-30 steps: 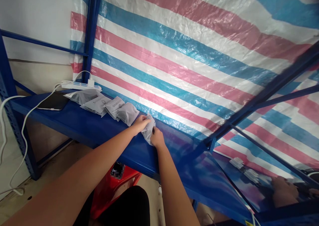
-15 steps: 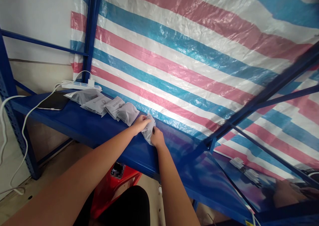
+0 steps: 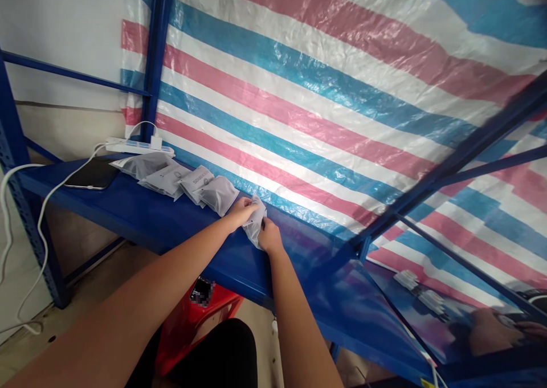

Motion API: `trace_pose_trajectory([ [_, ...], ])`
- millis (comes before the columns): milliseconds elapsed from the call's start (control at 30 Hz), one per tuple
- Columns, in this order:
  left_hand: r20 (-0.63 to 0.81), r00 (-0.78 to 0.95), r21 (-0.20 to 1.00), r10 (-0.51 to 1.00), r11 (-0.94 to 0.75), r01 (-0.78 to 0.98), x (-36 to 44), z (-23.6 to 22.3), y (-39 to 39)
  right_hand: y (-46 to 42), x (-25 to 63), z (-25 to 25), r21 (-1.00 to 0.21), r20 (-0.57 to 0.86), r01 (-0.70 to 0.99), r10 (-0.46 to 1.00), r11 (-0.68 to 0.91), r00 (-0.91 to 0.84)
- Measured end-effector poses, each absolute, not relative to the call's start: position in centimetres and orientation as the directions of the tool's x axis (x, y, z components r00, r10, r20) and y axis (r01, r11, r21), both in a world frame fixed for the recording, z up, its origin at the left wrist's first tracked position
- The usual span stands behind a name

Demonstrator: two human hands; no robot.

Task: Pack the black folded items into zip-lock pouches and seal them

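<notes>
Between my hands is a translucent grey plastic pouch [image 3: 255,221], standing over the blue shelf. My left hand [image 3: 240,212] grips its upper left side, with the thumb and fingers closed on the plastic. On the lower right side, my right hand [image 3: 270,235] is closed on the pouch; some of its fingers are hidden behind it. Left of my left hand lies another grey pouch [image 3: 219,194], then a printed one [image 3: 197,183]. More of these bags [image 3: 164,179] overlap farther along the row. What the held pouch contains cannot be made out.
A black tablet-like device [image 3: 92,174] lies at the shelf's left, by a white power strip [image 3: 139,145] and cables. Striped plastic sheeting [image 3: 277,103] hangs behind the blue shelf [image 3: 141,217]. Below is a red stool [image 3: 220,308]. Another person's hand [image 3: 491,331] is at the lower right.
My hands and the pouch have hardly moved. At the far right, the other person's hands have shifted slightly.
</notes>
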State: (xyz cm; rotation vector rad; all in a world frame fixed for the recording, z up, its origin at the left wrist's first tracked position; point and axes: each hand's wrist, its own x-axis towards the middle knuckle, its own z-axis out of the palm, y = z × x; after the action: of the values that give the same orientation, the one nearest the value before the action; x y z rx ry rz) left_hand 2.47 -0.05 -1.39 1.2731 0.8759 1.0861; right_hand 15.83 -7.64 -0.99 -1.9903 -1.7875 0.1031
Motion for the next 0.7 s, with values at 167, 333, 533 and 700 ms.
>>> trace_pose_trajectory([
  [167, 0.063, 0.286, 0.989, 0.956, -0.023, -0.143, 2.46, -1.43, -0.06, -7.69, 15.76, -0.96, -0.384, 0.243, 0.922, 0.957, -0.053, 0.156],
  [333, 0.077, 0.283, 0.989, 0.956, -0.038, -0.142, 2.46, -1.37, -0.12, -7.73, 15.76, -0.92, -0.386, 0.245, 0.921, 0.958, -0.048, 0.153],
  [533, 0.072, 0.284, 0.991, 0.956, -0.036, -0.132, 2.41, -1.3, -0.2, -7.71, 15.8, -0.94, -0.386, 0.245, 0.921, 0.957, -0.052, 0.156],
  [700, 0.068, 0.286, 0.992, 0.956, -0.033, -0.124, 2.46, -1.42, -0.08, -7.7, 15.8, -0.94, -0.384, 0.245, 0.922, 0.957, -0.05, 0.154],
])
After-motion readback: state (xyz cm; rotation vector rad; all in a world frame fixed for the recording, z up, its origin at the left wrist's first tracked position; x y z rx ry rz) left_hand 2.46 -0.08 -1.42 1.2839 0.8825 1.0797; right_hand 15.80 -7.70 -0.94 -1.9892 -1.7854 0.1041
